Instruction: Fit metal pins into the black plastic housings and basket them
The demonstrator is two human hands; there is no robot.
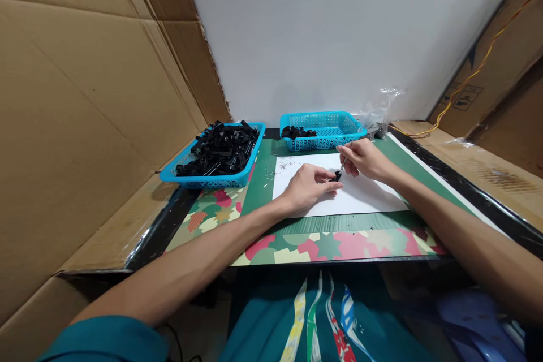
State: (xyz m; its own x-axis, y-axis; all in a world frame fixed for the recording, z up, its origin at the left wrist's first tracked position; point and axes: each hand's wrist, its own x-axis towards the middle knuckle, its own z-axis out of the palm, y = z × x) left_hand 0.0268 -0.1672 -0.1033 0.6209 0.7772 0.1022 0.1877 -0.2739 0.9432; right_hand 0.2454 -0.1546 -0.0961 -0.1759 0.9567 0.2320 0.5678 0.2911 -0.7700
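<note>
Shirt (322, 317), teal with coloured stripes, seen at bottom centre. Patterned strip (326, 245), lower centre, laid along the near edge of a green mat (263, 161). White sheet (365, 195), centre, spread on the mat, presumably so that small dark items are readily seen. Left hand (307, 186), centre: narrow grip; small black piece (337, 176) pinched between thumb and fingers over the sheet, apparently to be kept steady. Right hand (362, 157), right of centre: slender tool (343, 164) gripped between thumb and fingers, angled towards the piece; contact cannot be told. Tiny bits (286, 164), scattered at the sheet's upper left corner. Blue basket (212, 182), left of centre, heaped with black parts (224, 150), likely set there for easy reach. Second basket (322, 142), beyond the sheet, a smaller cluster (297, 132) gathered at its left end. Plastic bag (379, 113), set beside it. White wall (318, 39), upper centre.
</note>
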